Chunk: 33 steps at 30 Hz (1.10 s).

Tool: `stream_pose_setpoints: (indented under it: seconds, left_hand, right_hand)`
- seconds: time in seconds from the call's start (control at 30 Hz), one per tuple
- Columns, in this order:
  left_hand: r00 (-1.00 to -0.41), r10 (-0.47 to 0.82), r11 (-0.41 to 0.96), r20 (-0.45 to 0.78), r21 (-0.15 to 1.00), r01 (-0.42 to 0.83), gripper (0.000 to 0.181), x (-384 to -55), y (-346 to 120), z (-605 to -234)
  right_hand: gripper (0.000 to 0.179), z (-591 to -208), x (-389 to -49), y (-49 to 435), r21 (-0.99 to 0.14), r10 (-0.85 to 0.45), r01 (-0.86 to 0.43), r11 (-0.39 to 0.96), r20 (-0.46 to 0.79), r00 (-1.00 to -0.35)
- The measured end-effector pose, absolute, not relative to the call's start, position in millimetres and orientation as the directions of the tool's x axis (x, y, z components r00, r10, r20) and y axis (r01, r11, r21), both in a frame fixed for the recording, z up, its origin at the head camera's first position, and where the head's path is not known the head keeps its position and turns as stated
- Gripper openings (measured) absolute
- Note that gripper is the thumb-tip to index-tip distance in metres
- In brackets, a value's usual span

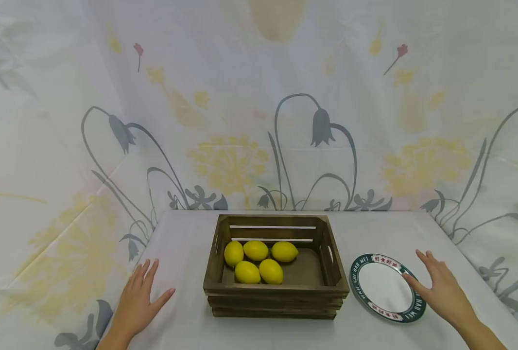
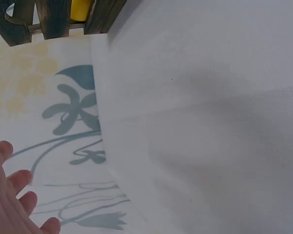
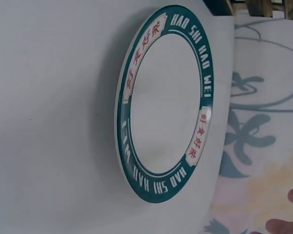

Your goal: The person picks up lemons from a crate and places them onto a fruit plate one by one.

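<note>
A brown slatted wooden crate [image 1: 276, 304] stands on the white table in the head view. Several yellow lemons [image 1: 270, 271] lie in its left and middle part. Right of the crate is a round plate [image 1: 388, 287] with a white centre and a green rim bearing white and red lettering. My left hand [image 1: 137, 304], fingers spread and holding nothing, is to the left of the crate. Over the right edge of the plate my right hand [image 1: 442, 291] overlaps it in the head view, its fingers extended and nothing in them.
The white tabletop [image 1: 178, 243] runs back to a wall of pale cloth [image 1: 250, 97] printed with grey and yellow flowers. That cloth also hangs along both sides. In the left wrist view, a corner of the crate [image 2: 53, 19] shows at the top.
</note>
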<state>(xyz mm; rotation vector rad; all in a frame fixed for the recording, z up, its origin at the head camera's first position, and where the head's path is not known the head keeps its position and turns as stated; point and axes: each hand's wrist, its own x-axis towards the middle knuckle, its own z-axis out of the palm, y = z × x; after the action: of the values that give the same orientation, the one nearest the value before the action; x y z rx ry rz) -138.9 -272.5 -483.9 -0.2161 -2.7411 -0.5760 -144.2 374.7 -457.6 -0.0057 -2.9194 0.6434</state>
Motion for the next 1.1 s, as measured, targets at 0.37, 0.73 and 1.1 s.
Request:
stream_pose_setpoints:
  seconds: [0.37,0.73,1.1]
  left_hand:
    - [-0.942,0.159,0.804,0.296,0.515,0.298,0.078,-141,-256,-474]
    - [-0.952,0.195,0.751,0.236,0.588,0.3,0.082,-147,-239,-464]
    - [-0.907,0.287,0.632,0.308,0.65,0.421,0.077,-152,-225,-458]
  right_hand:
    - [0.078,-448,-147,364,-0.468,0.047,-0.068,0.881,0.231,-0.972]
    - [0.08,-445,-152,354,-0.48,0.068,-0.1,0.872,0.321,-0.945]
    - [0.082,-437,-157,343,-0.482,0.1,-0.069,0.874,0.316,-0.944]
